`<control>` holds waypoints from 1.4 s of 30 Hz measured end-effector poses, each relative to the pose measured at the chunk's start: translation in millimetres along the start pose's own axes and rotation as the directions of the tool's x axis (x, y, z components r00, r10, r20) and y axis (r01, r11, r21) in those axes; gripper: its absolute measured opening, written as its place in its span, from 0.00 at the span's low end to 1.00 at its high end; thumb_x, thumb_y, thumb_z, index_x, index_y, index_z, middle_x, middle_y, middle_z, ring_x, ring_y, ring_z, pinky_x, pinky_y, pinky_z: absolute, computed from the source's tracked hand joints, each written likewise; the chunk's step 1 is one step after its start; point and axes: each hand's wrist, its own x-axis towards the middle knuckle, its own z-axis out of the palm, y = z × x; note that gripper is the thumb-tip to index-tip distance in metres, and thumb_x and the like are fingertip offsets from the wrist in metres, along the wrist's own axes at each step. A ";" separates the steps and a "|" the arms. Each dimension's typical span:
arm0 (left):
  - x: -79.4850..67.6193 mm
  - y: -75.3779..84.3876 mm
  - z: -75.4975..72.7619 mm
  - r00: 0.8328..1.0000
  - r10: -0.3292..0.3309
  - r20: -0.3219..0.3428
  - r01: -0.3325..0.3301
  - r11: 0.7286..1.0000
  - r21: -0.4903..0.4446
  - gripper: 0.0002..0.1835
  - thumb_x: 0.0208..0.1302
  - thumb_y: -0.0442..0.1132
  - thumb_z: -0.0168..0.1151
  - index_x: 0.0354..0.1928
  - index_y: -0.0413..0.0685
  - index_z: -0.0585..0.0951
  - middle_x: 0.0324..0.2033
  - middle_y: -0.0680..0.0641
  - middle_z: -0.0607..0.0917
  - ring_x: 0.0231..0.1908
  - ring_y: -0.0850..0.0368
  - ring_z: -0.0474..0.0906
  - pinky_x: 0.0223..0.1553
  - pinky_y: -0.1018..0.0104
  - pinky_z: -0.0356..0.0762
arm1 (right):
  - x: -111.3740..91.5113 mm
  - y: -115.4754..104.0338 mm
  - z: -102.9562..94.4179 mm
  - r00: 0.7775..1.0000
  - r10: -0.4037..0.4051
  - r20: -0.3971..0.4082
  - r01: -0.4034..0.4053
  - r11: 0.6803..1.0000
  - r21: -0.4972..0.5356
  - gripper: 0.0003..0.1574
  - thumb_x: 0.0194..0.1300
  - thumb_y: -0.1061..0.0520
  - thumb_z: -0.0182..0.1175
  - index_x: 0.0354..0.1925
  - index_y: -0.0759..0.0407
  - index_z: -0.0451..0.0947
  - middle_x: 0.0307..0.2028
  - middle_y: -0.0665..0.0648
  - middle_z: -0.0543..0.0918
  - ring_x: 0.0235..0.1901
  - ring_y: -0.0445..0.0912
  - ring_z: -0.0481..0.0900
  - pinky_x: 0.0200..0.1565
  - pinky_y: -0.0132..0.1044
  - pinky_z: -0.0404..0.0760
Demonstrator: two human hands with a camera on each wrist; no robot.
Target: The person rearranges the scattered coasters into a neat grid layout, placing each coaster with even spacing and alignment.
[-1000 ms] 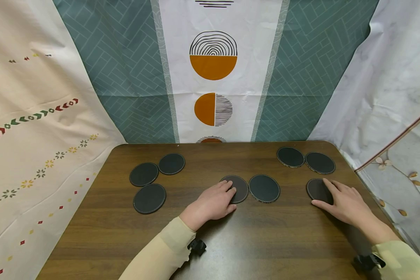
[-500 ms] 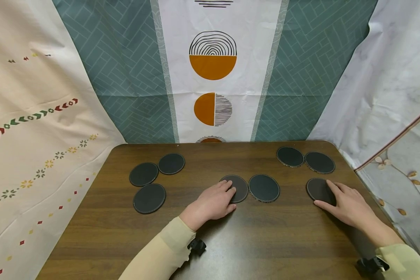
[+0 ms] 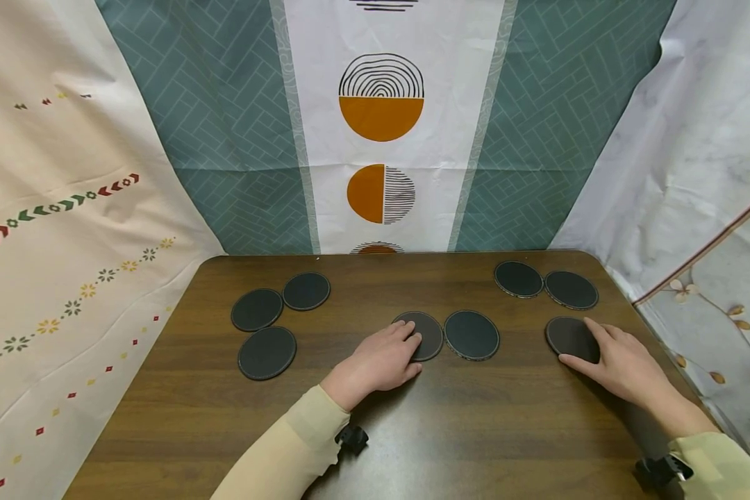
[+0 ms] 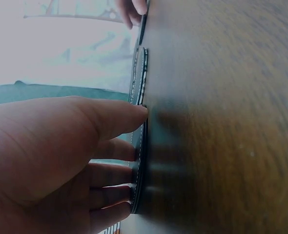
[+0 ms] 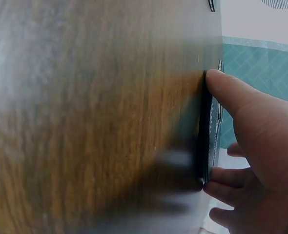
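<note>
Several round black coasters with stitched rims lie flat on the brown wooden table [image 3: 181, 430]. My left hand [image 3: 381, 355] rests its fairly straight fingertips on the middle-left coaster [image 3: 431, 340], and its thumb touches the near rim in the left wrist view. Another coaster [image 3: 471, 335] lies against that one on the right. My right hand [image 3: 625, 364] holds the right-hand coaster [image 3: 569, 337] by its rim. In the right wrist view, the thumb is at one edge of this coaster [image 5: 205, 141] and fingers are at the opposite edge. The hand hides part of its right side.
At the back right, two coasters touch: a left one [image 3: 519, 279] and a right one [image 3: 571, 289]. Three more cluster at left: back [image 3: 306, 291], middle [image 3: 257, 310] and front [image 3: 267, 353]. Patterned cloths hang around the table, including a green-and-white one [image 3: 244, 139] behind.
My right hand has shifted its hold slightly rightward on the coaster, showing more of its top. That coaster has slid a little left. My left hand stays in place.
</note>
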 end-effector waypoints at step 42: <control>0.9 0.1 0.9 1.000 0.009 -0.009 -0.008 1.000 0.016 0.34 0.85 0.56 0.59 0.82 0.44 0.73 0.83 0.40 0.67 0.83 0.45 0.61 0.82 0.59 0.57 | 24.5 -58.8 9.2 0.990 -0.138 -0.003 0.138 0.990 0.016 0.63 0.69 0.27 0.73 0.77 0.74 0.70 0.68 0.80 0.76 0.66 0.78 0.73 0.68 0.75 0.68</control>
